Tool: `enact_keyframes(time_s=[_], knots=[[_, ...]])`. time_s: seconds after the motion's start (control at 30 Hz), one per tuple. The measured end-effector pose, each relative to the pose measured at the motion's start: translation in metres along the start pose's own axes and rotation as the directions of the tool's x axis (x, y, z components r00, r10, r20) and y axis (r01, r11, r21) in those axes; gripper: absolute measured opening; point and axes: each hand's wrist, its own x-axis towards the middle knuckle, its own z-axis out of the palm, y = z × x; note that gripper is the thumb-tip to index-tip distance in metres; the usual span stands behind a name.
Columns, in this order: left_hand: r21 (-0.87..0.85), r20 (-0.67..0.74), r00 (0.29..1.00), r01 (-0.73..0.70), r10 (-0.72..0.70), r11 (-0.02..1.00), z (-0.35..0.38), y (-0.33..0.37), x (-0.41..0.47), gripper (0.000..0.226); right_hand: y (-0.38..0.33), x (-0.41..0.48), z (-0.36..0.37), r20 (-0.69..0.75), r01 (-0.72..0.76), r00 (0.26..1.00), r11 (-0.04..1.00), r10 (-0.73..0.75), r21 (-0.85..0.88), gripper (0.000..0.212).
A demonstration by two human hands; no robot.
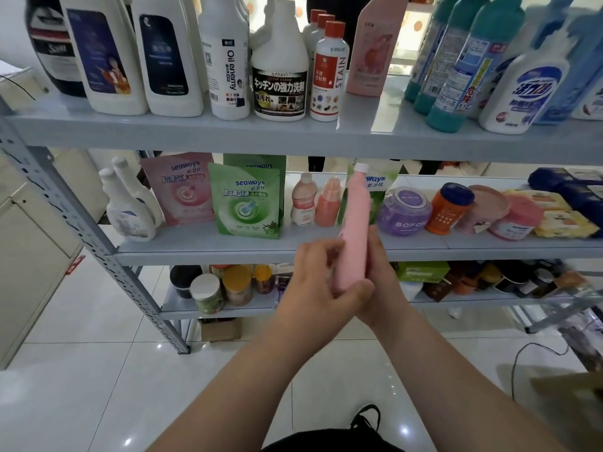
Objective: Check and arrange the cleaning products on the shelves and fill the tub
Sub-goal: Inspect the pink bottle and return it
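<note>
The pink bottle (356,220) is off the shelves, held upright with a slight tilt in front of the middle shelf (456,247), its white cap (361,167) on top. The left hand (321,275) grips the lower part, fingers curled over the front and thumb tucked under the base. The right hand (383,275) lies against the bottle's right side, fingers together and straight along it, pressing rather than wrapping, as far as the view shows. This looks like the checking step: the bottle is being turned or read before it goes to a place.

The main risk is a slip. The bottle is smooth and slim, and only one hand really closes round it; if the left grip loosens while the bottle is rotated, it would drop to the tiled floor (98,370).

The second risk is at the shelf. The gap behind the bottle is tight, between two small bottles (313,202) on the left and a purple jar (404,212) on the right, with a green pouch (380,190) standing at the back (pouches topple easily). A careless push in could knock a neighbour over or shove it backwards.

Whether the cap is tight cannot be told; if loose, tilting further could leak. No tub is in view.
</note>
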Motion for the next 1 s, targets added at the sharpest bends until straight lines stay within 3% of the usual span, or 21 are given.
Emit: enact_keyframes(time_s=[0.1, 0.2, 0.23, 0.3, 0.43, 0.57, 0.77, 0.9, 1.0], knots=[[-0.290, -0.034, 0.981, 0.175, -0.193, 0.941, -0.013, 0.002, 0.014, 0.043, -0.007, 0.005, 0.001, 0.003, 0.148, 0.989, 0.982, -0.148, -0.118, 0.053], [-0.666, 0.068, 0.919, 0.331, -0.388, 0.669, -0.025, 0.007, 0.026, 0.030, -0.026, 0.005, 0.009, -0.066, 0.144, 0.985, 0.965, -0.162, -0.219, 0.037], [-0.728, 0.102, 0.906, 0.349, -0.411, 0.590, -0.027, 0.008, 0.029, 0.026, -0.030, 0.005, 0.010, -0.080, 0.117, 0.987, 0.965, -0.139, -0.236, 0.034], [-0.760, 0.137, 0.896, 0.369, -0.423, 0.536, -0.029, 0.007, 0.033, 0.020, -0.035, 0.005, 0.014, -0.084, 0.089, 0.990, 0.965, -0.113, -0.248, 0.032], [-0.737, 0.143, 0.908, 0.364, -0.395, 0.569, -0.025, -0.004, 0.037, 0.021, -0.039, 0.008, 0.010, -0.026, 0.185, 0.978, 0.919, -0.207, -0.349, 0.035], [-0.657, 0.078, 0.939, 0.302, -0.336, 0.691, -0.019, -0.011, 0.046, 0.035, -0.053, 0.005, 0.006, 0.114, 0.338, 0.937, 0.773, -0.331, -0.537, 0.053], [-0.506, 0.017, 0.988, 0.140, -0.152, 0.851, -0.018, 0.013, 0.081, 0.042, -0.090, 0.012, 0.017, 0.186, 0.458, 0.885, 0.727, -0.427, -0.511, 0.067], [-0.285, -0.061, 0.998, -0.026, 0.009, 0.958, -0.016, 0.043, 0.115, 0.042, -0.128, 0.028, 0.019, 0.212, 0.512, 0.851, 0.669, -0.481, -0.538, 0.059], [-0.204, -0.115, 0.992, -0.072, 0.049, 0.976, -0.010, 0.065, 0.144, 0.046, -0.159, 0.041, 0.019, 0.243, 0.559, 0.813, 0.594, -0.529, -0.578, 0.058]])
